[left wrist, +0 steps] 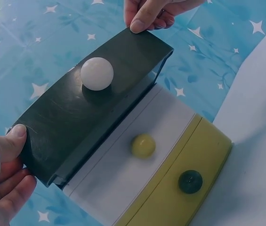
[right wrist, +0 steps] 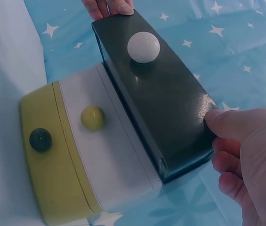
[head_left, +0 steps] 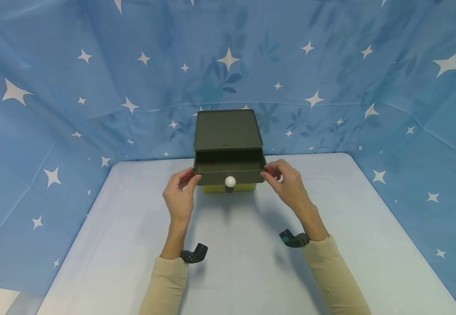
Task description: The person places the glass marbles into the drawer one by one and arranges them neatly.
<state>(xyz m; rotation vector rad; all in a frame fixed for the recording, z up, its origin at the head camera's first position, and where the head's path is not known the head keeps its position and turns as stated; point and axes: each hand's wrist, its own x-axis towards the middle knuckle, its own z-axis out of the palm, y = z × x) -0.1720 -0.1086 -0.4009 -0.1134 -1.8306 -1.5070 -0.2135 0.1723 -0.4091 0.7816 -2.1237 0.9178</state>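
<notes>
A small stacked drawer box with a dark green top (head_left: 228, 130) stands at the far side of the table. Its dark green upper drawer (head_left: 208, 178), fronted by a white round knob (head_left: 230, 181), is pulled out; the part of its inside that shows holds nothing. With thumb and fingers, my left hand (head_left: 179, 197) pinches the drawer's left front corner. The right front corner is pinched by my right hand (head_left: 291, 186). Below, in the left wrist view, a white drawer (left wrist: 109, 176) with a yellow knob (left wrist: 143, 146) and a yellow drawer (left wrist: 213, 146) with a dark green knob (left wrist: 190, 181) are closed.
The box stands on a white-covered table (head_left: 236, 271), close to its back edge. Behind and at both sides hangs a blue curtain (head_left: 153, 83) with white stars. Dark wrist straps (head_left: 194, 253) sit by the beige sleeves.
</notes>
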